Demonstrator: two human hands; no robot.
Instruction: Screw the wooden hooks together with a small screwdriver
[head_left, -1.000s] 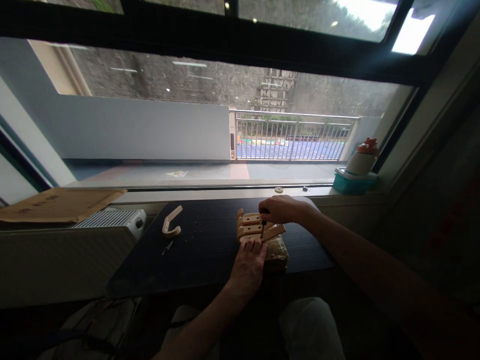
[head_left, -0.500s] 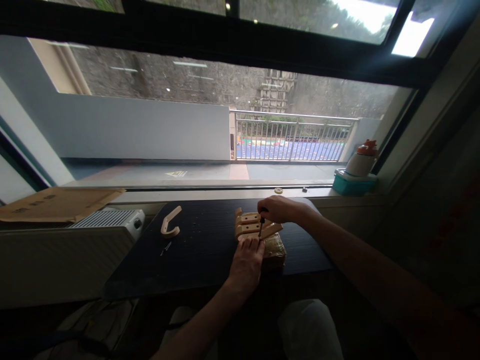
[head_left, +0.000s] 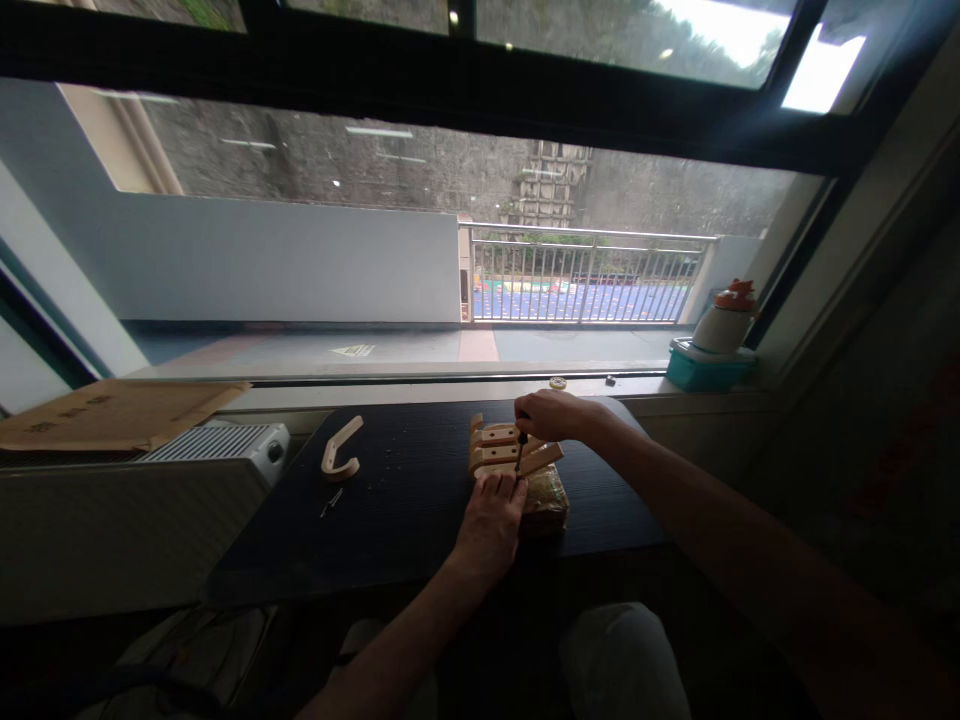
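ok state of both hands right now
Left hand: fingers against the nearest wooden hook, open or closed can't be told.
Right hand: closed around a screwdriver.

The left forearm [head_left: 409,625], bare, rises from the bottom edge and slants up to the right, its wrist nearly straight. The left hand [head_left: 491,515] lies palm down, its fingers close together and bent at the knuckles, pointing away from the body. The right forearm [head_left: 697,500], also bare, reaches in from the lower right, its near end deep in shadow. The right hand [head_left: 547,415] is farther out and raised above the left, fingers curled into a closed grip; the two hands are near each other but apart.
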